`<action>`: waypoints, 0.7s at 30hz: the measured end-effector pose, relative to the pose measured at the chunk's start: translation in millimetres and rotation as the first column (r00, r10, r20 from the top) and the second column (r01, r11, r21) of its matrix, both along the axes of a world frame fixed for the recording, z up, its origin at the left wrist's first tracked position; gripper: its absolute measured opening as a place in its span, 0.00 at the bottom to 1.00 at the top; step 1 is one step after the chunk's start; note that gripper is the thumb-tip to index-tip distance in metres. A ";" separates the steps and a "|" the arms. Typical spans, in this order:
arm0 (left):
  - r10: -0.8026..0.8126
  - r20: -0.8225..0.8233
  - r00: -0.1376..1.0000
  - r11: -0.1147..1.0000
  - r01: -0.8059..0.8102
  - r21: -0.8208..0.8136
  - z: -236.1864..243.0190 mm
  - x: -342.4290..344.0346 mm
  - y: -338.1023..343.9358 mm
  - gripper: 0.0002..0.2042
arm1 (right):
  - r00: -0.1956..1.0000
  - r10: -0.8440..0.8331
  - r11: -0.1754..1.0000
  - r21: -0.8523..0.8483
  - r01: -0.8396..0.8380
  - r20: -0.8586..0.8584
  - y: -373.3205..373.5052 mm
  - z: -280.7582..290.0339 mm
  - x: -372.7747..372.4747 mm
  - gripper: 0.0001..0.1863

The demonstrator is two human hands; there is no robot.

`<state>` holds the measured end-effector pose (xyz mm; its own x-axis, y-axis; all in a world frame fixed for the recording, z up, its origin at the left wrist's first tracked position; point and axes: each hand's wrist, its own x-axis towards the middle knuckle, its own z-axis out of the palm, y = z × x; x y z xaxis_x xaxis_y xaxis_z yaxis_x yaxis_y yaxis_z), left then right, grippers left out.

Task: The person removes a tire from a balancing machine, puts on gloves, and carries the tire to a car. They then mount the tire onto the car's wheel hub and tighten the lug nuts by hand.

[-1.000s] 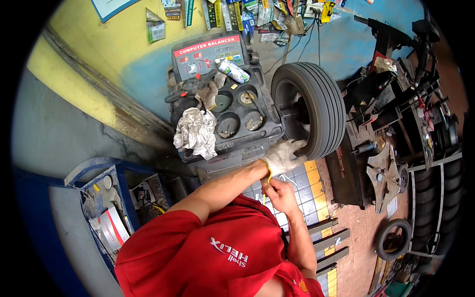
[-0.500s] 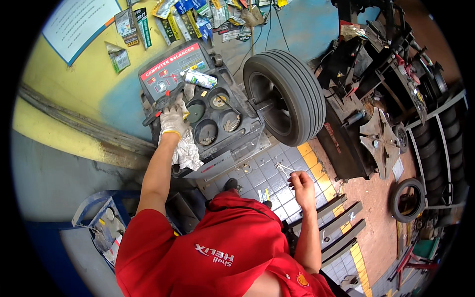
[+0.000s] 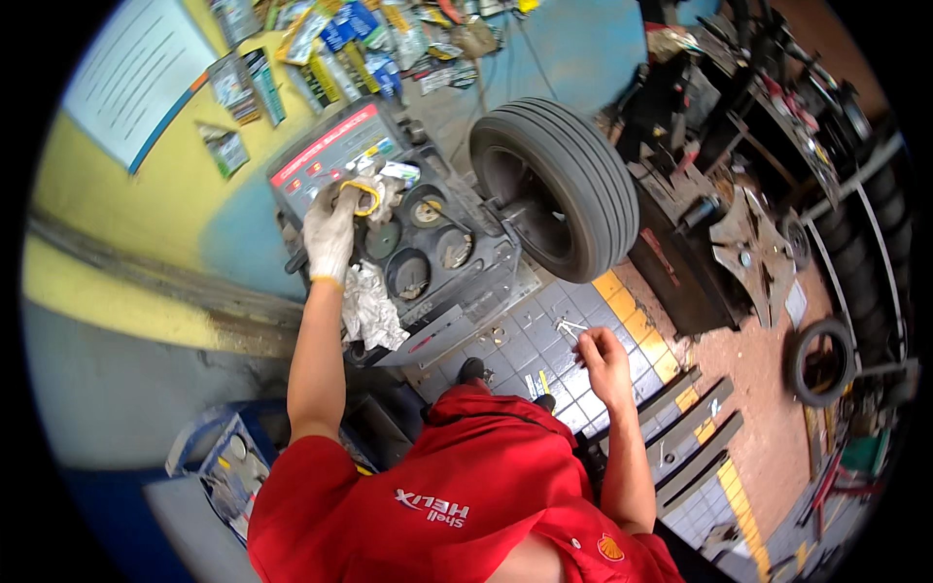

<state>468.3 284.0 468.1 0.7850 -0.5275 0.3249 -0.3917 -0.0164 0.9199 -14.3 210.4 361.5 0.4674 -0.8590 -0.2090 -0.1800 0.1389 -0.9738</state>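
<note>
Balancer (image 3: 466, 313), biggest thing, is the landmark, lidless tray on top with round cups. Wheel (image 3: 598, 189) sits on the balancer's right side, tyre tread facing out. Crumpled white rag (image 3: 371, 311) lies at the balancer's front left corner. Left hand (image 3: 330, 238), gloved, is over the balancer's left part, fingers closed on a loose glove (image 3: 387, 202), its yellow cuff opening showing. That loose glove is the thing in hand, above the balancer's tray beside the cups; can't tell if any of it still touches the tray. Right hand (image 3: 606, 364), bare, hangs in front of the balancer and off to its right, fingers loosely bent, nothing seen in it; palm hidden, so can't tell for sure. Spray can (image 3: 403, 173) lies on the balancer's top, partly behind the loose glove.

Changed: half a second ago the left hand lay flat over the balancer's left end; now it's drawn back a bit with the glove gripped. Means the pick-up looks done: one glove worn, the other held.
</note>
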 end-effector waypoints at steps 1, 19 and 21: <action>-0.040 -0.112 0.993 0.999 0.038 -0.020 14.4 -28.0 -6.0 0.21 | 0.998 -0.016 1.000 -0.006 0.016 0.058 0.0 7.2 5.4 0.10; -0.415 -0.874 0.252 0.636 0.767 -0.080 -75.3 -299.1 -10.4 0.11 | 0.771 0.143 0.948 -0.137 -0.286 -0.620 14.4 0.9 -0.8 0.17; -0.388 -0.897 0.213 0.594 0.802 -0.067 -99.9 -312.3 -14.4 0.11 | 0.806 0.032 0.958 -0.212 -0.193 -0.592 10.5 -43.7 -12.2 0.14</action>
<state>155.9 269.6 368.3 -0.0747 -0.8470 -0.5263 0.4173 -0.5059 0.7550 -26.5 221.0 317.8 0.4257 -0.8677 -0.2566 -0.7172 -0.1506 -0.6804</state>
